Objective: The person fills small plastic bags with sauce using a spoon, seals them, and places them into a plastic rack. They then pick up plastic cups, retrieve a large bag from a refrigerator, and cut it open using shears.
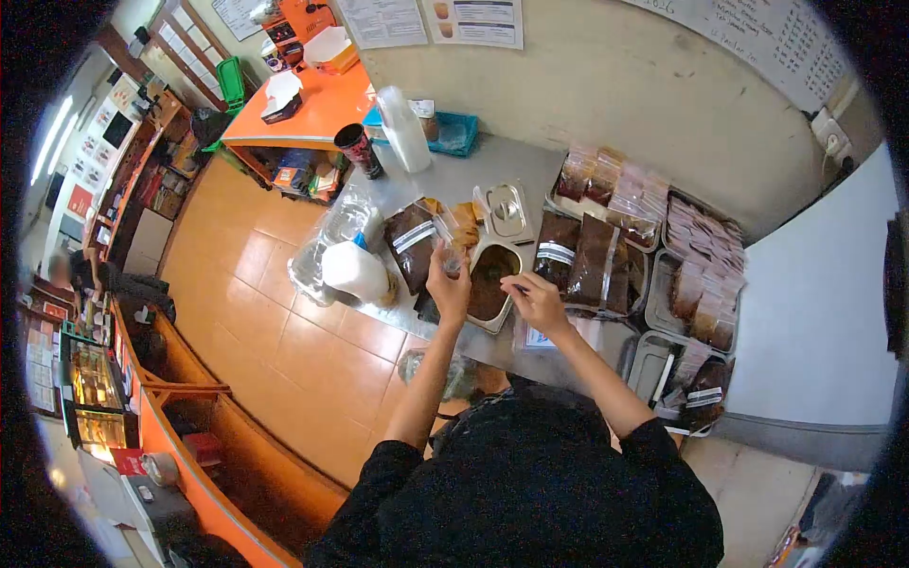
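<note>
My left hand [449, 286] is closed around a small clear plastic bag [454, 257], held upright beside a rectangular metal container [489, 325]. Dark brown contents [487, 288] fill the lower part of that container. My right hand [538, 301] is pinched over the container's right rim; I cannot tell what its fingertips hold. Behind the container lies a metal lid [508, 210]. To the left of my left hand rests a large dark brown packet [410, 244] with a white label, next to a yellow-brown bag [461, 225]. More large brown packets [598, 262] lie in a tray on the right.
Metal trays [651, 321] with many small filled sachets [705, 237] stand at the right. A white jug [354, 272], stacked clear cups [404, 133] and a dark patterned cup [358, 151] stand at the left. Beyond is an orange table [317, 99]; a person [90, 270] is far left.
</note>
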{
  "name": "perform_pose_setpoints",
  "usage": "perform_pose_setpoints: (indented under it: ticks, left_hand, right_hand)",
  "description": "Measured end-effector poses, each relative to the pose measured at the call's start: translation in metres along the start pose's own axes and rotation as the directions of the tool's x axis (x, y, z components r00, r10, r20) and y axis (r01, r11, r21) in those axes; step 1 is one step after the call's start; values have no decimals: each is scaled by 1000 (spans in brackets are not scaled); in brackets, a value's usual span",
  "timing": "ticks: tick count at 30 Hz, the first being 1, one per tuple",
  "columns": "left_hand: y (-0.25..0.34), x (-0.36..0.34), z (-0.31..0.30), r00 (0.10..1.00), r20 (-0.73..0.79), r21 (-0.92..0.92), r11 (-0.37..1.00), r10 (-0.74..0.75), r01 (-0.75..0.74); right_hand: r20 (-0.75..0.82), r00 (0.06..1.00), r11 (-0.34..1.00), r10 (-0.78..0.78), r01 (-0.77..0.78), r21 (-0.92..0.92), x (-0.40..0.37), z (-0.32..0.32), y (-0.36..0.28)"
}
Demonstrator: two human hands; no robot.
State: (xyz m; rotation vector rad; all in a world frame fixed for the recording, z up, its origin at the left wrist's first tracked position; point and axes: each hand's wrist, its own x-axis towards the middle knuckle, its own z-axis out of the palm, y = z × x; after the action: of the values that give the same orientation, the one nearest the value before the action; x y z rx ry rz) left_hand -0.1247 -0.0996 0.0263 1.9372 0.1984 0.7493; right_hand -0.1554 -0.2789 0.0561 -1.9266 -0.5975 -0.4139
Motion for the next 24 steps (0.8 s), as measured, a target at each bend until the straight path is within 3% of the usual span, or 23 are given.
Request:
perform_pose_setpoints:
  ticks: [1,2,4,5,9,13,16,17,21,24]
  left_hand:
    - [4,-2,0,996,-21,-33,996,86,-87]
    - [8,-5,-2,997,-6,-33,996,82,-82]
    - [10,-11,-6,993,45,-41,994,106,-104]
    - [9,-13,-6,997,69,-123,992,32,-23]
    - [4,-17,-9,996,49,-98,993,74,-69]
    - [-3,-20,-6,987,43,-162,976,154,-145]
    - [11,-26,-8,988,135,-135,989,77,-58]
    - [16,-26,-8,986,124,-139,986,112,-94]
    - [17,-26,-2,967,74,-137,963,245,-233]
    - [18,-29,0,977,141,-163,977,161,-138]
  right_hand:
    - [33,999,992,-35,39,-117,-8,-2,5]
    - [28,999,993,-21,24,-119,-15,-1,7]
    - [144,973,959,-181,207,-194,-31,3,14]
    - [191,948,940,-256,290,-181,-44,10,19]
    - [354,868,912,-349,401,-84,-69,11,-3]
    - [282,930,949,-236,284,-140,-62,-9,-2]
    - [257,961,950,-106,174,-258,-57,-18,6]
    - [269,926,899,-265,338,-279,-62,-12,10]
    - [268,914,909,-305,363,-204,-96,11,-7]
    - [233,947,905,-220,287,-313,-78,-4,-8]
